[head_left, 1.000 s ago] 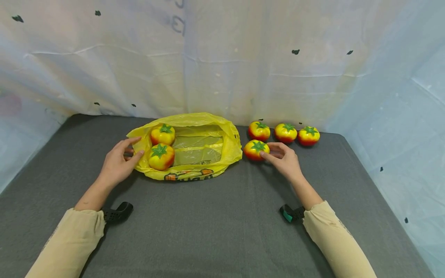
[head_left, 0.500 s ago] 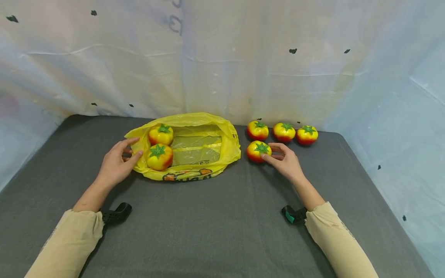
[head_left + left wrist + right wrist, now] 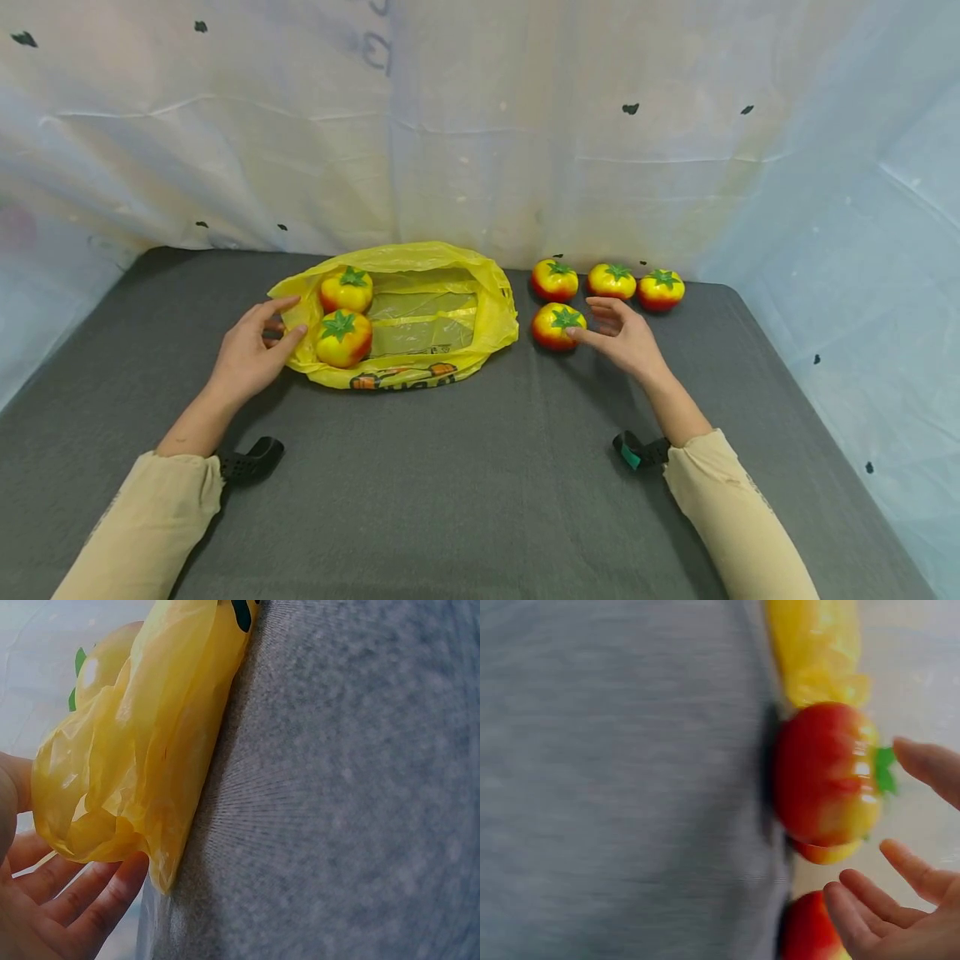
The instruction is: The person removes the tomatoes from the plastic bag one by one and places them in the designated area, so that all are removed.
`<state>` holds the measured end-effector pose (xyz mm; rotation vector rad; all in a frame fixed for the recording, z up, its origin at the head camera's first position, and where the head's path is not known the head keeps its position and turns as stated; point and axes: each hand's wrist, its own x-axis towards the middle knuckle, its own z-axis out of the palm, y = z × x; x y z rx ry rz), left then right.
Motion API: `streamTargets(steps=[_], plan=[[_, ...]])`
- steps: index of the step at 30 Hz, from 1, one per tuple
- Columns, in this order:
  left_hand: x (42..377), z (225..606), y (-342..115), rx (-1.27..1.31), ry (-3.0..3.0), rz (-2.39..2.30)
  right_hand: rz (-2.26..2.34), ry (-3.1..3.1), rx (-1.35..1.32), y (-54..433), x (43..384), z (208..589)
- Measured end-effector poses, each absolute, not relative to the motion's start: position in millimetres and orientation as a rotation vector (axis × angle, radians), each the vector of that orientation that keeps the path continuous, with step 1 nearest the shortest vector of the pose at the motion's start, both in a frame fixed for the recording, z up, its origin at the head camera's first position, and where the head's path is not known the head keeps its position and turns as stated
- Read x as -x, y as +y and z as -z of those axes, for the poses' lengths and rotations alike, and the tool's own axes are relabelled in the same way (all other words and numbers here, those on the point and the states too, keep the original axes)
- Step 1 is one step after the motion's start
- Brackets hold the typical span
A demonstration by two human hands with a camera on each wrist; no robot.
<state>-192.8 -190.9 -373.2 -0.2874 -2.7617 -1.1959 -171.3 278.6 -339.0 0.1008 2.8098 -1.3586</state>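
Observation:
A yellow plastic bag (image 3: pixel 495 312) lies with its mouth spread wide, two red-and-yellow tomatoes in its left part: one behind (image 3: pixel 347 289), one in front (image 3: pixel 344 339). At the bag's left edge is my left hand (image 3: pixel 249 358); in the left wrist view its extended fingers touch the yellow plastic (image 3: pixel 161 750). Just right of the bag, a tomato (image 3: pixel 553 331) with a green star-shaped top rests on the table. My right hand (image 3: pixel 630 340) is beside it, thumb near the green top, fingers spread. The right wrist view shows a gap between these fingers and the tomato (image 3: pixel 825 776).
Behind the single tomato, three more stand in a row: left (image 3: pixel 553 283), middle (image 3: pixel 611 283) and right (image 3: pixel 661 293). Dark grey cloth covers the table (image 3: pixel 442 483). Pale plastic sheeting (image 3: pixel 480 167) closes off the back and both sides.
The right hand has let go of the front tomato, spread its fingers and drawn slightly right. That tomato sits a little farther from the bag. The left hand has stayed at the bag's edge.

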Motion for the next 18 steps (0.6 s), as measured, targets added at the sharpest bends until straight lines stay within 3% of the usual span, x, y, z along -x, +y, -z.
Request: streamTargets(steps=[18], plan=[[193, 372, -190, 0.283, -2.771, 1.202, 1.510, 2.778, 0.049, 256, 177, 326]])
